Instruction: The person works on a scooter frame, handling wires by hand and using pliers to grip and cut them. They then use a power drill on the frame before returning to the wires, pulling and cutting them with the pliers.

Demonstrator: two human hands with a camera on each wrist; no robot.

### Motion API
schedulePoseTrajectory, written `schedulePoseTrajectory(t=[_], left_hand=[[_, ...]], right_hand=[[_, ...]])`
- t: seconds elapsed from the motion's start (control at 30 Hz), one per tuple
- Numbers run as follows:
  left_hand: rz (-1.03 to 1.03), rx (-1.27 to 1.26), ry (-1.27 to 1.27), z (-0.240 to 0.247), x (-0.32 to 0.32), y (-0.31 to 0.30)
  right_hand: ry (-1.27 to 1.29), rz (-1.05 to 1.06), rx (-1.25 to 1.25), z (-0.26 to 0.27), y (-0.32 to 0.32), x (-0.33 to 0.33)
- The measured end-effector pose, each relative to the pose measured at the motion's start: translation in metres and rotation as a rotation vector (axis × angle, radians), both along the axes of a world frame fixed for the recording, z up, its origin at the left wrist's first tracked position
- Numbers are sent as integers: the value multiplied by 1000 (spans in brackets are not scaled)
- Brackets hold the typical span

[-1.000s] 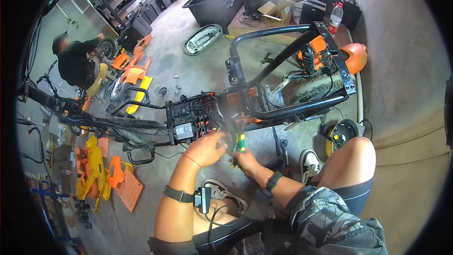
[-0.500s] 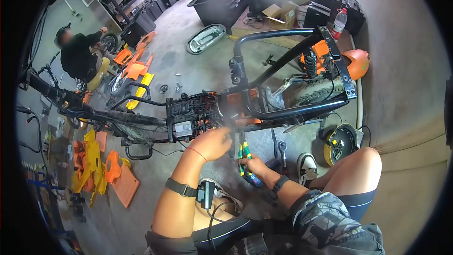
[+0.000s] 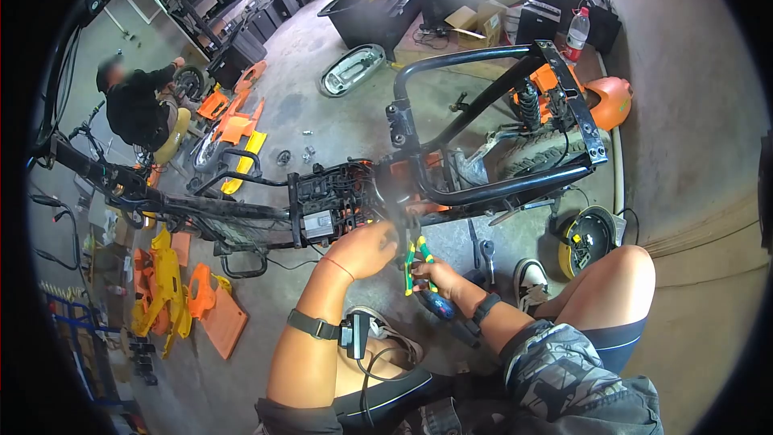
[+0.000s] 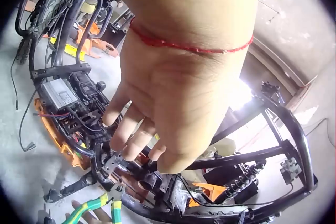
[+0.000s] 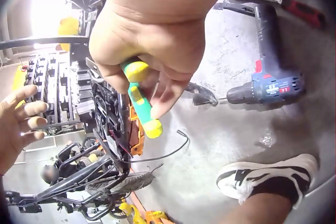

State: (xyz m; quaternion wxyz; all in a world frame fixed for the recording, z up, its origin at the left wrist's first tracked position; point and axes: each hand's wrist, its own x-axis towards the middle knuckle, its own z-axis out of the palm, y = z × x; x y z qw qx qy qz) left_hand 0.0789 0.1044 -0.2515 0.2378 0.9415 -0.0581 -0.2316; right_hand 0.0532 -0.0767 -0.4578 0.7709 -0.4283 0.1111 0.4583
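My right hand [image 3: 441, 278] grips a pair of pliers [image 3: 409, 270] with green and yellow handles, spread apart, the head pointing at the black vehicle frame [image 3: 467, 52]. In the left wrist view the pliers' metal head [image 4: 116, 190] shows beside the lower frame tube. My left hand [image 3: 366, 248] hovers at the frame's middle, near the wiring and a silver box [image 4: 60, 94]. Its fingers look loosely bent and spread in the right wrist view, with nothing seen between them. A blurred patch hides the spot just beyond both hands in the head view.
A cordless drill [image 5: 273, 87] and a red-handled ratchet [image 5: 302, 11] lie on the floor by my right hand. A yellow bowl-like container [image 3: 586, 242] with small parts stands right. Orange and yellow panels [image 3: 165, 290] lie left. Another person [image 3: 137, 109] sits further back.
My right hand has drawn back slightly to the right with the pliers, away from my left hand. The handles have spread apart. My left hand has hardly moved.
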Motion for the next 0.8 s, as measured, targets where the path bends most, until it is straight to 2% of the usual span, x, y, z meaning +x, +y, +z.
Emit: schedulePoseTrajectory(t=[0.27,0.33,0.4,0.47,0.6,0.7,0.8], left_hand=[[-7,-19,15,-1,0,4],[-5,-24,9,-1,0,4],[-10,-22,14,1,1,3],[-9,-24,22,4,1,2],[3,-31,22,8,1,2],[5,-76,-58,3,-1,4],[13,-45,18,10,0,3]], right_hand=[[17,38,-34,12,0,14],[105,-49,-38,18,3,16],[122,-46,-28,20,9,19],[214,-122,131,18,14,22],[331,-218,219,28,29,25],[347,-235,192,36,33,25],[389,-281,195,47,37,23]])
